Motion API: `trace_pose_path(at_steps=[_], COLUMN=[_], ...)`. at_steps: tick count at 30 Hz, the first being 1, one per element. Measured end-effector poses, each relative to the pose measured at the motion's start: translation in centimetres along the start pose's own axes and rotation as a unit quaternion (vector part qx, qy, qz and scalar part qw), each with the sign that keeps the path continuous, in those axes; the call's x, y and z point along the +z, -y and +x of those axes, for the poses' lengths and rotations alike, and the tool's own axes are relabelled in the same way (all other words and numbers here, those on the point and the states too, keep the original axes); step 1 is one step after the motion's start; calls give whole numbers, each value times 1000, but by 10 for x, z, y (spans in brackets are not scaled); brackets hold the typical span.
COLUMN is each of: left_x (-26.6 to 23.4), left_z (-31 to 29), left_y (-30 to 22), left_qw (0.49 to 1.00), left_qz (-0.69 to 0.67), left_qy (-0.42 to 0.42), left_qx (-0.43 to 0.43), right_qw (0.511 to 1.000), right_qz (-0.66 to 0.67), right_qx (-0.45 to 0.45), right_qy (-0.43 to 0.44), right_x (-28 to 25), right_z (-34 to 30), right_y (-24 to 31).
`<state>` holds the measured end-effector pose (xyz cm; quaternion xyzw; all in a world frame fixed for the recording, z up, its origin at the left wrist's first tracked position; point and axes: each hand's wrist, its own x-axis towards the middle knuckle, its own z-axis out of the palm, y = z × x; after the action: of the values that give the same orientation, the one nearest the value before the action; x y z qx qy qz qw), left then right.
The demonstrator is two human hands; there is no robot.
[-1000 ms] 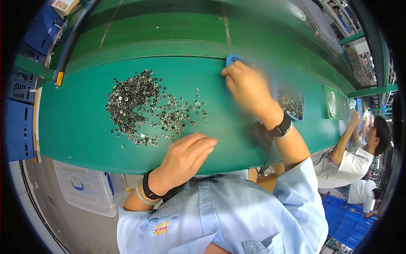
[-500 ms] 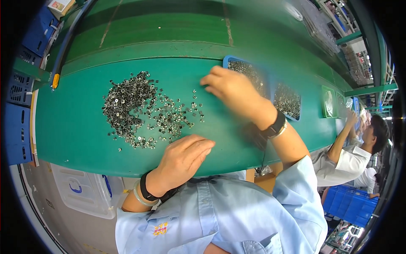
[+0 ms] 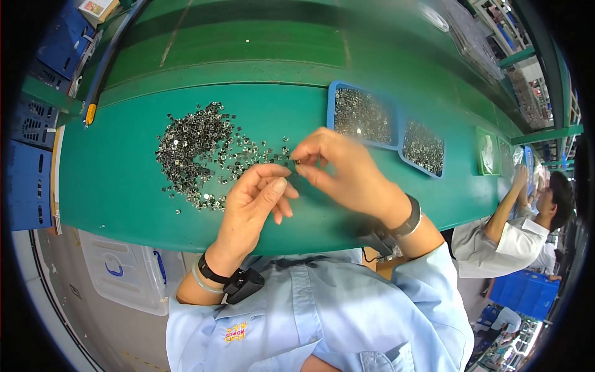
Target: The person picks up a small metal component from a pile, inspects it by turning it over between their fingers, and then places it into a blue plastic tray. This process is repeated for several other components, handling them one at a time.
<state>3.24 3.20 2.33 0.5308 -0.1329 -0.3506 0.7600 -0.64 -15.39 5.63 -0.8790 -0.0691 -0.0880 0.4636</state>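
Note:
Small square metal parts (image 3: 191, 155), dark and silvery, lie in a heap on the green tabletop (image 3: 118, 180), with looser ones trailing off to its right. At the right edge of these loose parts, my right hand (image 3: 347, 170) pinches one small dark metal part (image 3: 297, 162) between thumb and fingertips. My left hand (image 3: 248, 204) is just left of it, over the near side of the loose parts. Its fingers are curled with the thumb against the index finger; whatever may be between them is hidden. The two hands' fingertips nearly meet.
Two blue trays, a larger tray (image 3: 331, 111) and a smaller tray (image 3: 441, 162), hold many such parts right of the heap. Farther right is a green tray (image 3: 480, 155), then a person (image 3: 505, 242) working. A clear lidded box (image 3: 118, 273) stands below the table's left side.
My right hand has come down and left from beside the larger blue tray to the loose parts. My left hand has lifted and turned, its fingers now curled.

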Motion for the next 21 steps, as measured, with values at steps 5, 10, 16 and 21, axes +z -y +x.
trace_pose_path(at_steps=[5, 10, 16, 21], left_x=[13, 21, 20, 18], left_z=[0, 1, 3, 3], left_y=[4, 7, 12, 15], left_qw=[999, 999, 992, 988], left_qz=[-36, 2, -100, -116], left_qy=[22, 23, 43, 58], left_qx=[-28, -40, -68, -83], right_qw=[983, 973, 996, 997], right_qz=[-177, -214, -62, -2], right_qx=[-51, -73, -57, -40], right_qy=[27, 44, -19, -62], right_x=[-4, -6, 0, 3], right_z=[-16, -26, -38, -47], right_y=[16, 18, 0, -6])
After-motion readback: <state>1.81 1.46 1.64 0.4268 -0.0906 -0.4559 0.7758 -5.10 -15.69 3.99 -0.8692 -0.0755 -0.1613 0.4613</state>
